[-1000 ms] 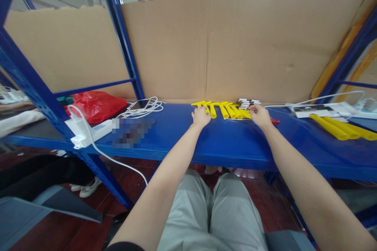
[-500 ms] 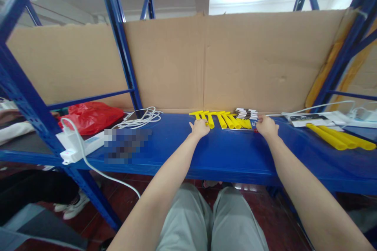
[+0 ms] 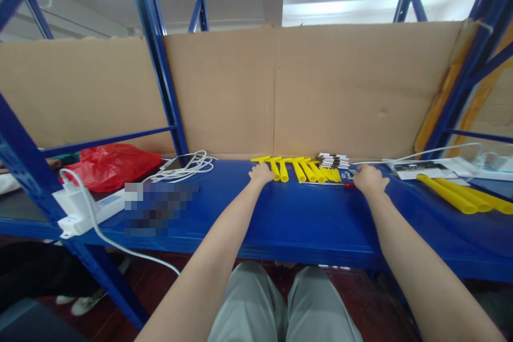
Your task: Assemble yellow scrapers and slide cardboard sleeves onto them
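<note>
My left hand (image 3: 261, 173) is at the left end of a row of yellow T-shaped pieces (image 3: 299, 169), its curled fingers on the leftmost one. A stack of small white and black items (image 3: 333, 160) lies behind the right end of the row. My right hand (image 3: 369, 178) is closed just right of a small dark blue packet (image 3: 346, 175) and a red-handled thin tool (image 3: 349, 186); what its fingers pinch is too small to make out.
Yellow tubes (image 3: 451, 195) and a black and white box (image 3: 424, 170) lie at the right. A red plastic bag (image 3: 114, 165), coiled white cable (image 3: 186, 166) and power strip (image 3: 94, 214) are at the left. Cardboard (image 3: 224, 96) stands behind.
My left hand has shifted slightly left along the yellow pieces, uncovering more of them. My right hand has moved a little right, away from the packet. The camera view has tilted and turned slightly.
</note>
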Demonstrator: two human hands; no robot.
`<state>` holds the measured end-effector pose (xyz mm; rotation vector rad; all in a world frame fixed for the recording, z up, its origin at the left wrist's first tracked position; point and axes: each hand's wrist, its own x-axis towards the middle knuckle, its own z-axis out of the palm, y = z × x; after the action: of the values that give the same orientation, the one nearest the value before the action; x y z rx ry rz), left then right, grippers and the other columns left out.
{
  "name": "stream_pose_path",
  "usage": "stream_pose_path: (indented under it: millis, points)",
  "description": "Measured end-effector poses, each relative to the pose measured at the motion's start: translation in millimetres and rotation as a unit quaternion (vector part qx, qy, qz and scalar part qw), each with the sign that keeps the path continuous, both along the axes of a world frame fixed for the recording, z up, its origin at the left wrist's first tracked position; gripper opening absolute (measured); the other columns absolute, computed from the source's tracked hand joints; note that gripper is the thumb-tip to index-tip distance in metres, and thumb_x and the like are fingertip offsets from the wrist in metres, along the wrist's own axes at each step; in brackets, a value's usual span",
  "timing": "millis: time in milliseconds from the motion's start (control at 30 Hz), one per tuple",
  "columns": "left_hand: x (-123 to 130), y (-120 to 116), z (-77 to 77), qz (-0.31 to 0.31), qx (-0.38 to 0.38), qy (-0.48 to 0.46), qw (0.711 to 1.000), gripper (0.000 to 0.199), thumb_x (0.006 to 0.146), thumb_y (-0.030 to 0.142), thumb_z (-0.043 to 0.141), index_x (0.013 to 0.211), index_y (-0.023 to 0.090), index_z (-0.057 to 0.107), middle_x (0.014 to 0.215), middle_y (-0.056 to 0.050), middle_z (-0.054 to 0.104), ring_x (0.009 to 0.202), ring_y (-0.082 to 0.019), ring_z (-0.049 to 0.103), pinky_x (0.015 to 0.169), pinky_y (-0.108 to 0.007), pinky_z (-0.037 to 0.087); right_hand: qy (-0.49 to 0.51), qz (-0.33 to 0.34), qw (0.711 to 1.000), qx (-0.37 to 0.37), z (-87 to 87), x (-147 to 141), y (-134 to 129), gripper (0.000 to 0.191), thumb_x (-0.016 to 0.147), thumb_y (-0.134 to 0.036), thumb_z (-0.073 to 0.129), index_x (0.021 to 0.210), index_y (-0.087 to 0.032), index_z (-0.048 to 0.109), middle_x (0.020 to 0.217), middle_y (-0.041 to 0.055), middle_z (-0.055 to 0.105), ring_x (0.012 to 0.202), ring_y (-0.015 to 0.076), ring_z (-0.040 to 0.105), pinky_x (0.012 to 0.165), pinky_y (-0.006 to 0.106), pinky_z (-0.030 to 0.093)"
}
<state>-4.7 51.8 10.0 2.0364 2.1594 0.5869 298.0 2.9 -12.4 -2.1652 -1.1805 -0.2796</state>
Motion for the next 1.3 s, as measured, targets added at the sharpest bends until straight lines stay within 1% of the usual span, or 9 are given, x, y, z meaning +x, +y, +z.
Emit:
stream_pose_path:
  millis: [167, 467, 633, 733, 800, 867, 1000, 1133, 1300]
  points:
    - [-2, 5, 3.4, 0.006, -0.007, 0.005, 1.0, 0.051, 0.082, 0.029, 0.064, 0.131, 0.016, 0.059, 0.136, -0.019, 0.06, 0.127, -0.031, 0.056, 0.099, -0.038, 0.049, -0.026, -0.002, 1.0, 0.011, 1.2, -3, -3, 0.03, 0.072, -0.013, 0.056, 0.098, -0.016, 0.071, 0.108, 0.0213, 0.069, 0.107, 0.0373, 0.06, 0.089, 0.06, 0.041]
    - [3, 6, 1.6, 0.022, 0.026, 0.005, 0.999, 0.047, 0.087, 0.009, 0.054, 0.134, 0.006, 0.052, 0.137, -0.025, 0.056, 0.13, -0.028, 0.053, 0.104, -0.033, 0.043, -0.049, 0.001, 0.994, -0.095, 15.1, -35, -26, 0.042, 0.082, -0.009, 0.043, 0.117, -0.014, 0.066, 0.123, 0.0176, 0.065, 0.116, 0.0295, 0.056, 0.094, 0.047, 0.039]
    - [-13, 2, 6.7, 0.05, 0.029, -0.102, 0.993, 0.047, 0.091, 0.01, 0.049, 0.137, 0.004, 0.046, 0.137, -0.028, 0.054, 0.125, -0.028, 0.058, 0.1, -0.032, 0.046, -0.04, 0.006, 0.993, -0.109, 18.0, -37, -27, 0.043, 0.083, -0.009, 0.043, 0.119, -0.014, 0.065, 0.125, 0.0188, 0.064, 0.118, 0.0306, 0.056, 0.096, 0.048, 0.038]
    - [-24, -5, 9.7, 0.029, 0.069, -0.216, 0.973, 0.047, 0.091, 0.01, 0.05, 0.138, 0.007, 0.043, 0.134, -0.024, 0.057, 0.125, -0.027, 0.058, 0.099, -0.032, 0.047, -0.044, 0.008, 0.992, -0.121, 18.3, -38, -26, 0.043, 0.083, -0.009, 0.043, 0.121, -0.013, 0.064, 0.127, 0.0192, 0.063, 0.12, 0.0306, 0.055, 0.097, 0.048, 0.038]
    - [-30, -11, 12.5, -0.001, 0.13, -0.304, 0.944, 0.053, 0.09, 0.009, 0.051, 0.142, 0.01, 0.038, 0.134, -0.021, 0.057, 0.124, -0.024, 0.058, 0.098, -0.03, 0.048, -0.048, 0.009, 0.991, -0.125, 17.9, -39, -25, 0.044, 0.083, -0.009, 0.044, 0.122, -0.013, 0.064, 0.128, 0.0187, 0.063, 0.12, 0.0305, 0.055, 0.097, 0.048, 0.038]
    - [-31, -19, 16.6, -0.015, 0.16, -0.39, 0.907, 0.061, 0.089, 0.01, 0.053, 0.146, 0.014, 0.033, 0.129, -0.017, 0.061, 0.111, -0.022, 0.066, 0.09, -0.03, 0.053, -0.05, 0.009, 0.99, -0.129, 16.7, -38, -24, 0.044, 0.082, -0.011, 0.046, 0.122, -0.014, 0.064, 0.127, 0.0177, 0.064, 0.12, 0.0302, 0.056, 0.097, 0.048, 0.038]
    - [-24, -33, 25.2, -0.028, 0.11, -0.499, 0.859, 0.064, 0.085, 0.009, 0.059, 0.144, 0.012, 0.036, 0.11, -0.012, 0.067, 0.077, -0.016, 0.071, 0.067, -0.023, 0.054, -0.052, 0.004, 0.991, -0.127, 13.2, -35, -20, 0.043, 0.081, -0.013, 0.047, 0.12, -0.016, 0.066, 0.122, 0.0168, 0.066, 0.114, 0.0299, 0.058, 0.095, 0.049, 0.039]
    - [-16, -34, 25.8, -0.044, 0.071, -0.512, 0.855, 0.041, 0.087, 0.007, 0.056, 0.127, 0.01, 0.051, 0.099, -0.009, 0.069, 0.058, -0.009, 0.062, 0.056, -0.019, 0.049, -0.043, 0.012, 0.991, -0.125, 13.1, -34, -20, 0.042, 0.081, -0.013, 0.047, 0.118, -0.018, 0.066, 0.121, 0.0158, 0.066, 0.114, 0.0296, 0.059, 0.094, 0.049, 0.041]
    - [-16, -26, 17.9, -0.047, 0.139, -0.496, 0.856, 0.028, 0.091, 0.017, 0.059, 0.118, 0.011, 0.054, 0.094, -0.007, 0.067, 0.056, -0.007, 0.057, 0.053, -0.017, 0.045, -0.027, 0.013, 0.991, -0.133, 17.2, -38, -25, 0.043, 0.082, -0.01, 0.046, 0.119, -0.017, 0.066, 0.124, 0.0162, 0.066, 0.117, 0.0291, 0.06, 0.097, 0.048, 0.04]
